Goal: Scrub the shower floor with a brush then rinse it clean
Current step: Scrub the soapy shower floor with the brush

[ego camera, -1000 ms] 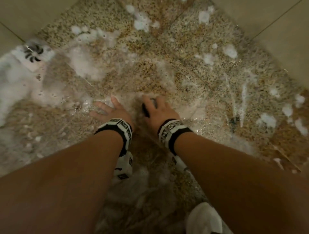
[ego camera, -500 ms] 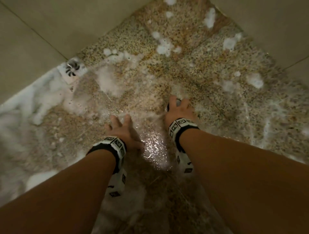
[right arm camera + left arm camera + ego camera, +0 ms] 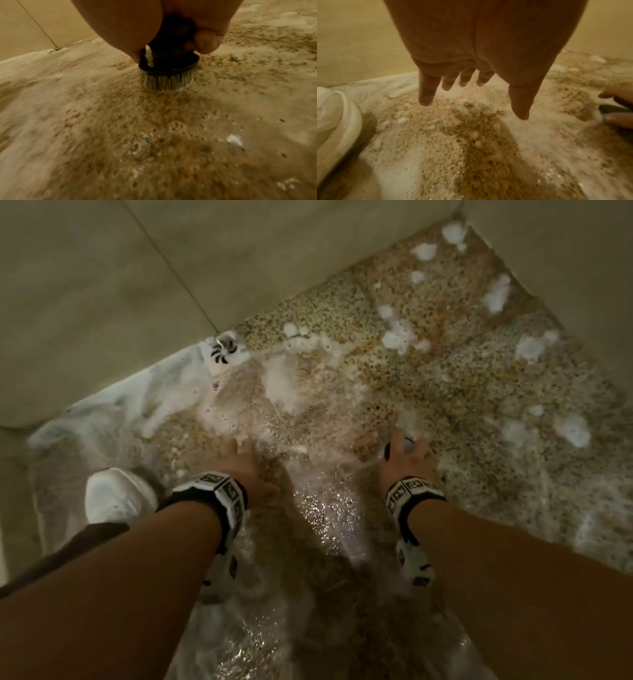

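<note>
Dim, warm yellowish light is washing over every view. Glare is sparkling off the wet shower floor [image 3: 318,508] between the forearms, whose shadows are darkening the tiles below. Motion blur is smearing the foam [image 3: 113,409], and wide-angle distortion is bending both wrist views' edges.

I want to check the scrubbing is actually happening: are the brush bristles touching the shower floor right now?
Touching. In the right wrist view the brush, gripped by the right hand, has its bristles splayed flat against the wet shower floor, with no gap beneath.

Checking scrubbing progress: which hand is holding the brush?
The right hand grips the round black brush; the left hand hangs open, fingers spread.
</note>
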Demonstrator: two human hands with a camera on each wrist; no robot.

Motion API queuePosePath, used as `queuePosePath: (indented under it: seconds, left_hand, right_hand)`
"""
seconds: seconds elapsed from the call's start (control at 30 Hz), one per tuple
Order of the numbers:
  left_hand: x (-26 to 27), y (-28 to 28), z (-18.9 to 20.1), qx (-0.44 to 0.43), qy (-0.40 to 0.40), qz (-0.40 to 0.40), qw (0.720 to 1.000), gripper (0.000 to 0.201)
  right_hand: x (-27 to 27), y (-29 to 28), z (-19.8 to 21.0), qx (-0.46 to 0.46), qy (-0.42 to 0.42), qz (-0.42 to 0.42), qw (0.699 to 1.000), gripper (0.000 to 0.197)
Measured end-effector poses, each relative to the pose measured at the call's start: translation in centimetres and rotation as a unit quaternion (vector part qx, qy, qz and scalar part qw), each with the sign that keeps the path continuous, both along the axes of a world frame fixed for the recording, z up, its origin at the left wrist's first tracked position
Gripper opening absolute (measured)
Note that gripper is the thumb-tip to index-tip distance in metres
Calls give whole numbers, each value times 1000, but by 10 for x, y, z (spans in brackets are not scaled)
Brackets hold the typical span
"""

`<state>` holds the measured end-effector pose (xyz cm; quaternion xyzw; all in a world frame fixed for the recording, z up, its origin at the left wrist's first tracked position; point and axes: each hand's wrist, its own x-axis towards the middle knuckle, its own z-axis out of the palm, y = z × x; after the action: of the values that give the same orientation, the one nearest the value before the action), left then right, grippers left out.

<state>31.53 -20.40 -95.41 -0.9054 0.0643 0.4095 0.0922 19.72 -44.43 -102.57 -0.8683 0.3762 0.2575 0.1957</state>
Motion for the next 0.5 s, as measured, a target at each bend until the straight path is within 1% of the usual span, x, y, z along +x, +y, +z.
queuePosePath:
  seconds: [0.07, 0.2, 0.3, 0.37, 0.4, 0.47, 0.5]
  left_hand:
    - [1, 3, -17, -20, 5, -1, 1000, 113]
    - [5, -1, -40, -58, 2, 16, 998, 106]
    - [9, -16, -53, -67, 1, 56, 996, 118]
    - [13, -23, -61, -55, 9, 80, 995, 128]
    - [14, -26, -64, -43, 9, 84, 996, 134]
    - [13, -31, -70, -24, -4, 84, 996, 139]
    - [12, -32, -73, -22, -14, 87, 996, 136]
  right_hand:
    - [0, 0, -3, -7, -9, 0, 1000, 56]
    - [8, 7, -8, -26, 9, -17, 999, 54]
    - [18, 20, -7, -59, 13, -10, 998, 55]
    - [30, 33, -9, -70, -14, 30, 997, 56]
    - [36, 42, -11, -61, -44, 55, 996, 56]
    - [47, 67, -11, -7, -104, 124, 987, 53]
    - [49, 81, -10, 23, -115, 177, 977, 51]
